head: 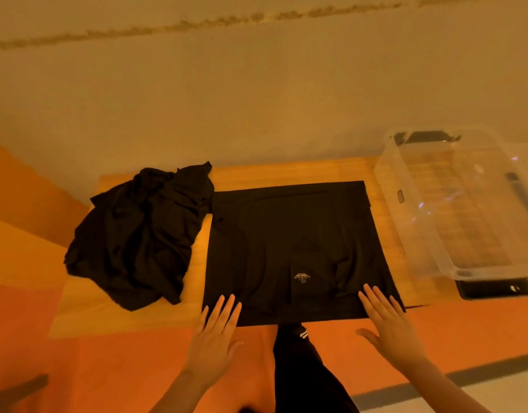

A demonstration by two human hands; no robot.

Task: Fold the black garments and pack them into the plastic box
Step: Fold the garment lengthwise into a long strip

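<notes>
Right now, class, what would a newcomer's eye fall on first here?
The flat black garment at the table's centre, with the left hand and right hand open on its near edge. Left of it lies a crumpled black pile; at right stands the clear box.

Dim warm orange cast, soft overall focus, wide-angle bending at edges, glare spots on plastic box (pixel 453 204), black garments' folds barely readable
</notes>
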